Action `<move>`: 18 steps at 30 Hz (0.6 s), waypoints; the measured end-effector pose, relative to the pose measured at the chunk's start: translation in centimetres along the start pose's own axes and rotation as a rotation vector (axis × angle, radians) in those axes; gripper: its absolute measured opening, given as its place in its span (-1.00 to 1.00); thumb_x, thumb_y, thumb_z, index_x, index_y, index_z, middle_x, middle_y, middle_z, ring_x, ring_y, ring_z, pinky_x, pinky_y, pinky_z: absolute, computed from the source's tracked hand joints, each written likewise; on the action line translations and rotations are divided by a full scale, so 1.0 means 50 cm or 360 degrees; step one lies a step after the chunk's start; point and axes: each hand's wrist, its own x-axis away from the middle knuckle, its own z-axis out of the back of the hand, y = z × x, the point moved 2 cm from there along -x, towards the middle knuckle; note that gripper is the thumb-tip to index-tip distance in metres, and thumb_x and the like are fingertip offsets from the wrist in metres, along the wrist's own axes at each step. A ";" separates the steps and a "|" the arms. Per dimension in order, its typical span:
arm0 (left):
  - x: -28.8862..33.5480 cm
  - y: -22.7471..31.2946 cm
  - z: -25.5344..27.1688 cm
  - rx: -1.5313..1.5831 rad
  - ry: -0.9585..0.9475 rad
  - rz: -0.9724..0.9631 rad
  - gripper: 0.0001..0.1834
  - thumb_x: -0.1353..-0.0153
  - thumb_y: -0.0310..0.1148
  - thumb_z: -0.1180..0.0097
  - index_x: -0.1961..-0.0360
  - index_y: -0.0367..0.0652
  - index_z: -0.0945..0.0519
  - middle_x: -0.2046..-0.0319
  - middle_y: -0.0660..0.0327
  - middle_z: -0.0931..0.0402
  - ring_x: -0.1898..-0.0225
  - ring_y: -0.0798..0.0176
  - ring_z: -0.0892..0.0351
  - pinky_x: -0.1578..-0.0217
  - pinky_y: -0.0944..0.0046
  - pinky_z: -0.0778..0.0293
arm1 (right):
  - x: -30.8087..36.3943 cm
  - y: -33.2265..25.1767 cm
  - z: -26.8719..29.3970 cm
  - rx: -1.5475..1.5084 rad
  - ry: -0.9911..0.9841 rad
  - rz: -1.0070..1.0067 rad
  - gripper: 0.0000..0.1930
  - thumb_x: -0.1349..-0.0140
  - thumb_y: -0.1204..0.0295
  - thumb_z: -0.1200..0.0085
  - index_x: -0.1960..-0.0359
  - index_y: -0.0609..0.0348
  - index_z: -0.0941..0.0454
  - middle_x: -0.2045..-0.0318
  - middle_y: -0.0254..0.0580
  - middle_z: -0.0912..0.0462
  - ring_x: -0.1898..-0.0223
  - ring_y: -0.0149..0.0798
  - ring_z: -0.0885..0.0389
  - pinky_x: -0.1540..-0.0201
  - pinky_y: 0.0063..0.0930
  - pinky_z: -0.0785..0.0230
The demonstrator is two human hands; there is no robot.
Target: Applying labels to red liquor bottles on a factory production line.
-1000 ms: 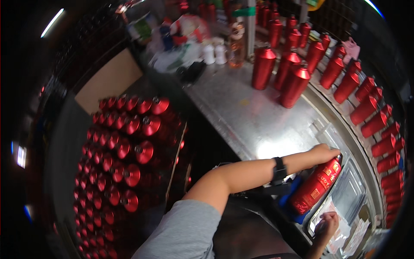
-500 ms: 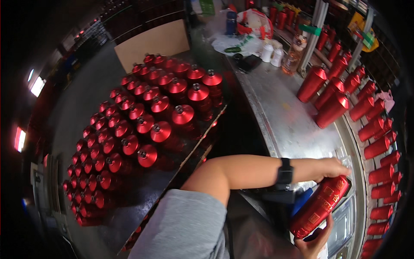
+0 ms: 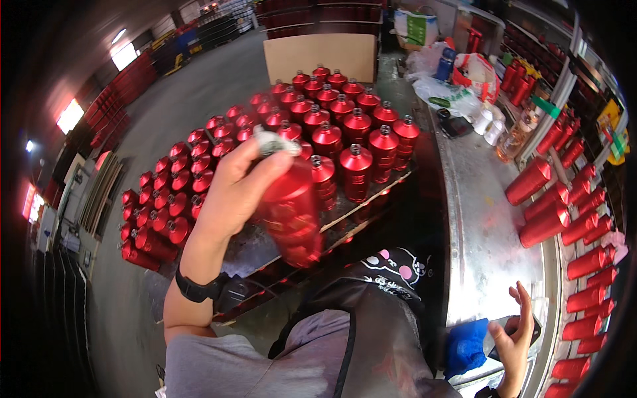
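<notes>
Left hand [image 3: 233, 189] gripping red bottle [image 3: 290, 209]

Room to move a hand, and what blocks it

The left hand [image 3: 232, 192] holds a red bottle [image 3: 290, 209] up in open air above the pallet [image 3: 361, 205], with nothing around it. Below, the red bottles on the pallet [image 3: 252, 146] stand packed tight together, so there is no gap to reach between them. The metal table [image 3: 481, 225] has a wide bare strip down its middle where a hand can slide. Red bottles lying in rows [image 3: 570, 219] fill its right side, and bags and cups [image 3: 464, 93] crowd its far end. The right hand [image 3: 514, 345] sits at the near end beside a blue cloth [image 3: 466, 345].
</notes>
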 end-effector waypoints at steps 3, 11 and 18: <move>0.059 -0.116 0.087 -0.0407 0.0419 -0.0013 -0.84 -0.29 -0.40 -0.11 0.17 -0.24 -0.57 0.31 0.39 -0.53 0.24 0.55 -0.42 0.15 0.47 -0.35 | -0.034 0.019 -0.013 -0.0056 -0.0029 0.0089 -0.15 0.11 0.16 -0.21 -0.32 0.03 -0.25 -0.12 -0.05 -0.48 0.66 -0.62 -0.15 0.58 -0.73 -0.07; 0.167 -0.419 0.107 -0.0836 0.0972 -0.0190 -0.81 -0.21 -0.40 -0.17 0.24 -0.29 -0.53 0.31 0.09 -0.51 0.27 0.21 -0.51 0.19 0.28 -0.42 | -0.034 -0.028 -0.050 -0.0121 -0.0072 0.0103 -0.24 0.11 0.40 -0.14 -0.28 0.00 -0.32 -0.09 -0.09 -0.50 0.63 -0.60 -0.19 0.53 -0.75 -0.16; 0.151 -0.441 0.126 -0.0859 0.0885 -0.0185 -0.82 -0.21 -0.41 -0.15 0.23 -0.30 -0.53 0.31 0.08 -0.52 0.25 0.10 -0.52 0.16 0.21 -0.43 | 0.003 0.028 -0.039 -0.0187 0.0002 -0.0065 -0.26 0.04 0.35 -0.25 -0.26 0.17 -0.31 -0.05 -0.02 -0.53 0.63 -0.61 -0.27 0.57 -0.71 -0.19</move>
